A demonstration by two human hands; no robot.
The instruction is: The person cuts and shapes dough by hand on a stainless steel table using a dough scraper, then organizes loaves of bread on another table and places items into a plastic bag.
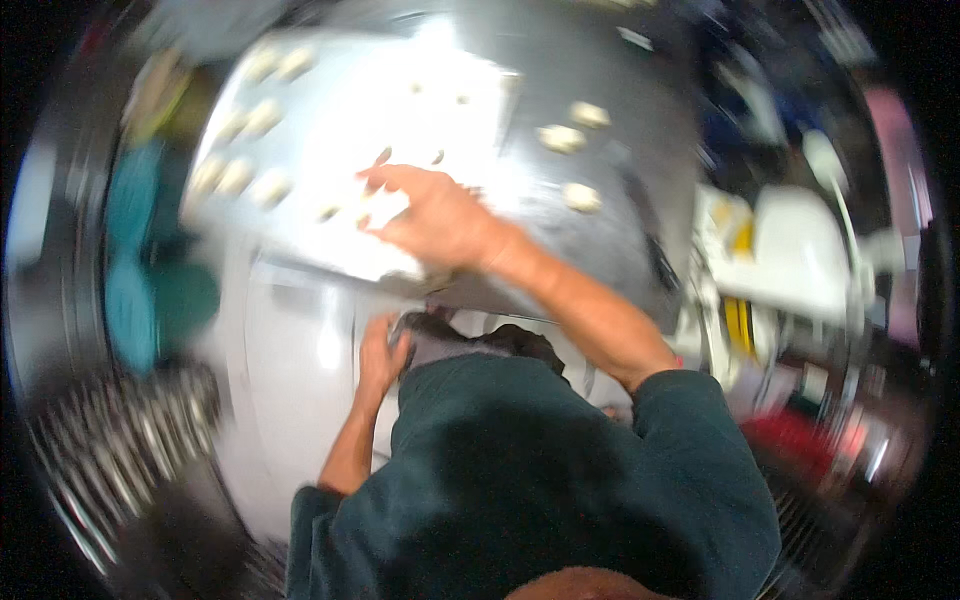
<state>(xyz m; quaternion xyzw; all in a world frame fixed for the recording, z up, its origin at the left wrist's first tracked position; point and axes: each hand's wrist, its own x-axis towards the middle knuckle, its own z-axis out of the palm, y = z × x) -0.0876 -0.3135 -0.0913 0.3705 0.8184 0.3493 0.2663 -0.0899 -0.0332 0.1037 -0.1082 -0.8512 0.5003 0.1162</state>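
Observation:
My right hand [431, 214] reaches over the near part of a metal tray [281, 232], its fingers spread around a pale piece, probably dough; glare and blur hide whether it grips it. Several pale dough pieces [262, 116] lie in rows at the tray's left side, with more in the glare. To the right of the tray, a few dough pieces [561, 139] rest on the dark metal table [622, 82]. My left hand [384, 352] hangs low beside my waist, below the table's near edge, with its fingers apart and nothing seen in it.
A white machine with yellow parts [795, 251] stands right of the table. Teal objects [135, 247] are at the left. A rack with metal bars [142, 435] stands at the lower left. A dark, slim object [660, 262] lies near the table's right edge.

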